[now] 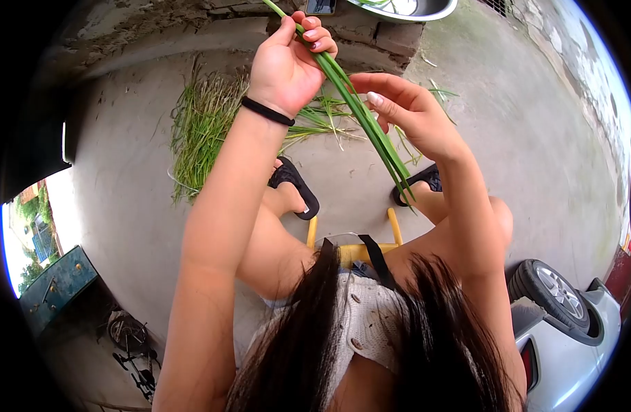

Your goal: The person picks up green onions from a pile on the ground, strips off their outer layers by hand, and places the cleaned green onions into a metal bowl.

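We grip a slim bunch of long, flat green chive-like leaves in the left hand, its fingers curled around them near the top of the view. The leaves slant down past the right hand, their tips ending above the right foot. That right hand is loosely curved, thumb and fingers parted, just beside the leaves; we cannot tell whether a fingertip touches them. A black elastic band circles the left wrist.

Beyond the left forearm we see a heap of loose greens, partly straw-coloured, lying on the concrete floor, with more strands strewn behind the hands. We wear black sandals and sit with knees apart over a yellow-framed stool.

Farther out, at the top edge, a metal basin with something green in it sits near a dark phone-like rectangle. To the lower right stands a silver car, its wheel toward us.
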`<state>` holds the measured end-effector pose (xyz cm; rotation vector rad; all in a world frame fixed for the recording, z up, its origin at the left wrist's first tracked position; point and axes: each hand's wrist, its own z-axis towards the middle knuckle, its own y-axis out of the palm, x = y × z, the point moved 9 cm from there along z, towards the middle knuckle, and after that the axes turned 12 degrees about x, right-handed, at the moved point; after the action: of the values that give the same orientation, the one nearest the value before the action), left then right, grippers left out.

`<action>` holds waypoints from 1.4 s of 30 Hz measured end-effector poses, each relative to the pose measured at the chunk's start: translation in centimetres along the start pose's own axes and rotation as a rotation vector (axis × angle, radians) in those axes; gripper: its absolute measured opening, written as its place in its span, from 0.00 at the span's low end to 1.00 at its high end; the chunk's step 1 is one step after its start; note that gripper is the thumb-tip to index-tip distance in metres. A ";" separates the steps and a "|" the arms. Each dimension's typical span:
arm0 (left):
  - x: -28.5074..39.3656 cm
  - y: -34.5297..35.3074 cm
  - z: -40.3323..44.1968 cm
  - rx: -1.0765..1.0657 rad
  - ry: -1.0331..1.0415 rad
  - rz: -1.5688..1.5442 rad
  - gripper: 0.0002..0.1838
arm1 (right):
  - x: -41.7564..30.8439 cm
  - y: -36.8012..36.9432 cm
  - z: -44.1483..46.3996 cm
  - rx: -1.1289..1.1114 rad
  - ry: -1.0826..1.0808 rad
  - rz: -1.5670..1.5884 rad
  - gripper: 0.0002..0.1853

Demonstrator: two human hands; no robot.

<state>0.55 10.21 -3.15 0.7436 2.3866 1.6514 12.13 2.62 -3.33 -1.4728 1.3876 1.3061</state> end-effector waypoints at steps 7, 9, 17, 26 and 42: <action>-1.3 0.0 -0.1 0.020 -0.022 0.034 0.10 | 1.2 1.1 -0.7 -0.103 0.214 0.136 0.15; -1.3 0.2 -0.3 0.030 -0.029 0.008 0.09 | 1.6 1.2 -0.8 -0.131 0.229 0.223 0.14; -1.8 -0.4 -0.8 0.111 -0.009 0.068 0.10 | 1.5 0.0 -0.3 -0.057 -0.066 -0.251 0.05; -5.2 -5.8 -1.0 0.455 0.057 0.480 0.13 | 6.0 0.2 -1.8 0.005 0.412 0.006 0.22; 2.9 -10.0 1.7 0.432 0.338 1.335 0.24 | 1.2 -20.5 17.1 0.705 0.153 -0.310 0.42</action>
<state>-4.46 10.26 -12.46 2.7501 2.5876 1.5501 28.77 22.00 -11.25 -1.2317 1.4389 0.4380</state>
